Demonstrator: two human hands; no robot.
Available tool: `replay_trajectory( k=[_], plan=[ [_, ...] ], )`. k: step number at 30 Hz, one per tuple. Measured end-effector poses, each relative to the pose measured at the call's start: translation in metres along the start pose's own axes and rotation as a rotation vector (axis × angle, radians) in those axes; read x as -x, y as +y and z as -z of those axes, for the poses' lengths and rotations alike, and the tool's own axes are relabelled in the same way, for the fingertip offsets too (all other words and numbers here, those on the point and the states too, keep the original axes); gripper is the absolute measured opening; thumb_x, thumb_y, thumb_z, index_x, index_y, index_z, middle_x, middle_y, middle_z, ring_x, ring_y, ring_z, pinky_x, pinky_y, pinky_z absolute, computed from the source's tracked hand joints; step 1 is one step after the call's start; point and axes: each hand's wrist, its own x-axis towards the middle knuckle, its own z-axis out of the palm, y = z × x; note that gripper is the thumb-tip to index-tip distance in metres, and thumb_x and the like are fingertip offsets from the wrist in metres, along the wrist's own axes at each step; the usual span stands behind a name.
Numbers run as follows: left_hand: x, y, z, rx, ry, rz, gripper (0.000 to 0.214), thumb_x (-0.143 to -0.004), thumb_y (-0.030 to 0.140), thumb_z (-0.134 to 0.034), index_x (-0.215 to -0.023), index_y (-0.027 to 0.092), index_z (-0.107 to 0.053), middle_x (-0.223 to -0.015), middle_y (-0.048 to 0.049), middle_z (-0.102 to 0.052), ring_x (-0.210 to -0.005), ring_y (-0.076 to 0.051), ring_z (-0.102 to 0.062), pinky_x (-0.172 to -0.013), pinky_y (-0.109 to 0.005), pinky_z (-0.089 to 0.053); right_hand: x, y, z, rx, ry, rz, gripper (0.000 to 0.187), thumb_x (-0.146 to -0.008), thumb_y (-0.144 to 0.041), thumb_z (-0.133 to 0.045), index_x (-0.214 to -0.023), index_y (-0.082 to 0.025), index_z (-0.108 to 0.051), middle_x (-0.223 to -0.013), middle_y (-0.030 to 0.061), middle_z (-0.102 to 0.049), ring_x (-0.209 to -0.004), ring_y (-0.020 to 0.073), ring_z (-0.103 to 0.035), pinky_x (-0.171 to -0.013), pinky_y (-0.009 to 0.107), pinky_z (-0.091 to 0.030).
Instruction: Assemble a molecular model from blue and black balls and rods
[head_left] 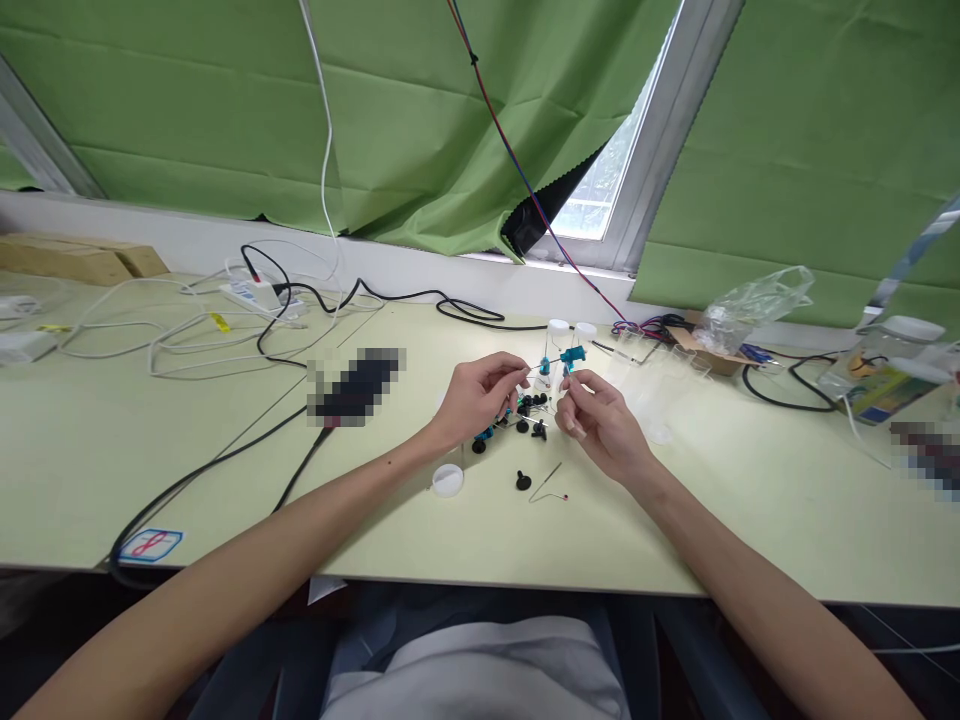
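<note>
My left hand (486,394) is closed in a pinch on the thin metal rod of a blue plastic piece (574,355). The fingertips of my right hand (604,420) are pinched just under that piece and seem to grip its lower part; the exact contact is too small to make out. Below and between both hands lies a cluster of small black knobs (538,430), blue bits and thin metal pieces, partly hidden by my left fingers. Nearer to me are a single black knob (523,481), a bent wire (549,497) with a red tip, and a round white lid (448,481).
Two white-capped containers (558,328) stand behind my hands. At the back right are a cardboard box (712,345) with a clear plastic bag (757,305) and a clear jar (904,345). Black cables (217,455) and a power strip (259,295) lie on the left.
</note>
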Motion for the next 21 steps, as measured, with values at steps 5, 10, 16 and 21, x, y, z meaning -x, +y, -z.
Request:
replay_trajectory(
  k=[5, 10, 16, 21],
  plan=[
    [0.0, -0.005, 0.004, -0.186, -0.04, -0.132, 0.016, -0.093, 0.029, -0.057, -0.088, 0.017, -0.067, -0.071, -0.0015, -0.064, -0.053, -0.009, -0.058, -0.052, -0.021, -0.047, 0.001, 0.0, 0.0, 0.015, -0.064, -0.025, 0.019, -0.088, -0.038, -0.069, -0.087, -0.021, -0.061, -0.052, -0.0047, -0.058, -0.044, 0.0081, -0.039, -0.049, 0.025, -0.027],
    [-0.005, -0.01, 0.01, -0.346, -0.029, -0.329, 0.019, -0.095, 0.025, -0.053, -0.092, 0.018, -0.071, -0.09, -0.0058, -0.063, -0.059, -0.009, -0.056, -0.056, -0.023, -0.047, 0.003, 0.002, -0.001, 0.025, -0.141, -0.044, 0.018, -0.091, -0.037, -0.066, -0.087, -0.02, -0.061, -0.054, -0.0038, -0.059, -0.044, 0.0076, -0.038, -0.048, 0.025, -0.026],
    [-0.006, -0.006, 0.011, -0.376, -0.033, -0.283, 0.019, -0.093, 0.028, -0.056, -0.099, 0.018, -0.072, -0.085, -0.005, -0.065, -0.071, -0.013, -0.058, -0.062, -0.025, -0.05, 0.005, 0.001, -0.004, 0.06, -0.188, -0.066, 0.021, -0.092, -0.04, -0.065, -0.086, -0.02, -0.061, -0.053, -0.0039, -0.059, -0.042, 0.007, -0.038, -0.049, 0.025, -0.028],
    [-0.004, 0.001, 0.008, -0.223, -0.071, -0.063, 0.025, -0.091, 0.036, -0.058, -0.1, 0.017, -0.071, -0.093, -0.0061, -0.073, -0.072, -0.014, -0.064, -0.064, -0.026, -0.055, 0.006, 0.001, -0.006, 0.083, -0.184, -0.084, 0.024, -0.089, -0.043, -0.067, -0.084, -0.02, -0.061, -0.053, -0.0038, -0.06, -0.042, 0.0069, -0.039, -0.048, 0.025, -0.029]
  ],
)
